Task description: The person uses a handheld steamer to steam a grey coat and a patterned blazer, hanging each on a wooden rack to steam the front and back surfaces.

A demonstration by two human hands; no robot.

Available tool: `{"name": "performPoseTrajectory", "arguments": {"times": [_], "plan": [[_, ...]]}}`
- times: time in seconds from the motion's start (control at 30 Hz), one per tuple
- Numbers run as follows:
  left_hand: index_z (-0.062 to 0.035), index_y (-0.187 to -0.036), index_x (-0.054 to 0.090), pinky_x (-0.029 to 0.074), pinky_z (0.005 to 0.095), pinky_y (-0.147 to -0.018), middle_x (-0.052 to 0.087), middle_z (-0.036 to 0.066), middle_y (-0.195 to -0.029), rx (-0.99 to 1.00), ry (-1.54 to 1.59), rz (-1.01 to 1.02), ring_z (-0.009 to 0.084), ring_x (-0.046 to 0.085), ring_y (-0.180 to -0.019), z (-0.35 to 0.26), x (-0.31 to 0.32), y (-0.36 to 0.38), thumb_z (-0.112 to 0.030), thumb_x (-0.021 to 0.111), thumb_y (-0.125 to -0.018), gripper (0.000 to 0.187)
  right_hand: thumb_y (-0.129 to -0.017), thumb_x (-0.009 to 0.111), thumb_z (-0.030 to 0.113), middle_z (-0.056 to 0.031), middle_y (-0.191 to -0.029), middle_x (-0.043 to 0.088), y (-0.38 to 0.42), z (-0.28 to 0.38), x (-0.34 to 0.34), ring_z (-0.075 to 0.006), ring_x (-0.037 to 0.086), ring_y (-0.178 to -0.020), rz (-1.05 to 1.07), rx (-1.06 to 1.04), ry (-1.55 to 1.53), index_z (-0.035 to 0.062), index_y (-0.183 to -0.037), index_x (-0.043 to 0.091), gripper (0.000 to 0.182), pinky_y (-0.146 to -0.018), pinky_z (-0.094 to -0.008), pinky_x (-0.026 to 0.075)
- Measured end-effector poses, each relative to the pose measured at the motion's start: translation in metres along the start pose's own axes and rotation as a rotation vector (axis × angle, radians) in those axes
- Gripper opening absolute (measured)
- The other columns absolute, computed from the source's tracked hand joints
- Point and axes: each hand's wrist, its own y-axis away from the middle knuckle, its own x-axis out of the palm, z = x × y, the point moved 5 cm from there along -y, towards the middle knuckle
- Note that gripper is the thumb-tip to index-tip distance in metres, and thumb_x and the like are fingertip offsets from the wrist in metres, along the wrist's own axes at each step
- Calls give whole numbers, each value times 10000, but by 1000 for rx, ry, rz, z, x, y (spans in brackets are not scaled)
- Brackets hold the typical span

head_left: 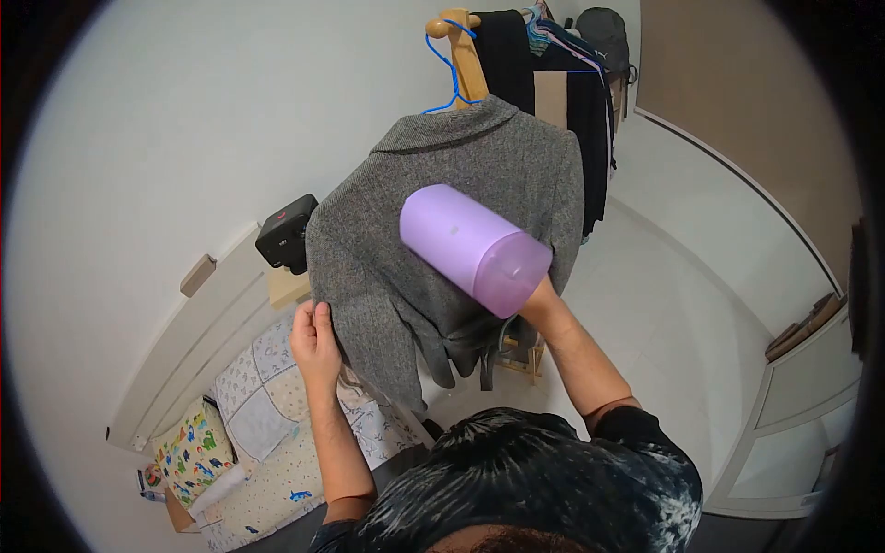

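A grey tweed jacket (364, 235) hangs by its collar from a blue hanger (454, 81), hooked on a wooden clothes rack (466, 69). In front of the cloth is a lilac handheld garment steamer (452, 226) with a see-through tank at its near end. My right hand (541, 300) grips it from the lower right, its fingers mostly hidden behind the body of the steamer. At the jacket's left side, my left hand (315, 341) pinches the sleeve's edge between thumb and fingers.
More clothes (590, 138) and a dark backpack (604, 37) hang behind the jacket. A black box-shaped device (288, 232) stands at left, above the bed (277, 493). Patterned pillows (195, 452) lie along its headboard. White floor (636, 286) stretches right toward a low cabinet (802, 396).
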Motion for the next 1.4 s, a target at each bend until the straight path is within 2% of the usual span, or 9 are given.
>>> {"name": "performPoseTrajectory", "arguments": {"times": [0.1, 0.17, 0.23, 0.33, 0.47, 0.7, 1.1, 1.2, 1.4], "plan": [[30, -1013, 591, 439, 207, -707, 634, 15, -884, 14, -37, -38, 62, 539, -787, 1, -1, -8, -112, 518, -1004, 160, -772, 717, 214, -137, -1099, 645, -4, -13, -21, -314, 608, -1037, 173, -256, 644, 104, -1092, 662, 343, -916, -437, 469], [39, -991, 600, 447, 220, -693, 639, 26, -847, 34, -108, -34, 70, 544, -771, -1, -1, -13, -131, 526, -1002, 185, -777, 704, 186, -140, -1125, 640, -5, -44, -58, -313, 594, -1071, 33, -204, 599, 94, -1109, 658, 347, -950, -462, 448], [40, -980, 602, 448, 230, -685, 636, 36, -819, 29, -148, -46, 75, 541, -755, 6, -2, -17, -137, 534, -998, 191, -833, 708, 180, -79, -808, 658, -16, -52, -92, -176, 634, -671, 109, -193, 820, 22, -987, 669, 224, -603, -323, 506], [38, -955, 603, 447, 250, -665, 626, 54, -771, 36, -259, -57, 86, 530, -719, 11, -2, -29, -155, 548, -990, 204, -812, 736, 154, -28, -674, 605, -34, -3, -129, -137, 527, -480, -190, 449, 320, 34, -866, 667, 149, -452, -291, 416], [25, -931, 594, 433, 271, -632, 592, 60, -724, 122, -398, -93, 100, 498, -670, 16, 6, -47, -180, 558, -983, 215, -793, 752, 121, -36, -732, 635, 8, -34, -175, -121, 523, -507, -273, 581, 18, 23, -893, 678, 159, -454, -279, 415], [17, -915, 591, 416, 278, -612, 555, 44, -685, 86, -416, -88, 107, 469, -653, 32, 18, -68, -219, 556, -986, 250, -796, 760, 135, -39, -794, 670, 112, -100, -193, -111, 545, -528, -151, 831, 175, 18, -948, 673, 211, -465, -274, 444], [7, -952, 621, 452, 324, -674, 614, 113, -784, 65, -521, -109, 182, 544, -711, 43, 32, -95, -205, 582, -953, 215, -804, 787, 185, -27, -715, 623, 90, -83, -182, -117, 563, -556, -100, 619, 64, 15, -914, 665, 236, -496, -283, 464], [-9, -1058, 613, 496, 362, -791, 559, 156, -1180, 463, -668, -298, 254, 590, -945, -26, 62, -75, -114, 650, -887, 204, -811, 783, 185, -20, -706, 614, 65, -55, -176, -116, 568, -564, -49, 512, 125, 17, -907, 667, 227, -500, -283, 470], [-30, -987, 639, 461, 388, -845, 632, 113, -1039, 895, -384, -13, 292, 593, -958, -144, 153, -58, -39, 669, -807, 183, -814, 776, 151, -17, -711, 619, 84, -66, -170, -109, 566, -560, -77, 599, 88, 21, -897, 670, 187, -490, -270, 461]]}}
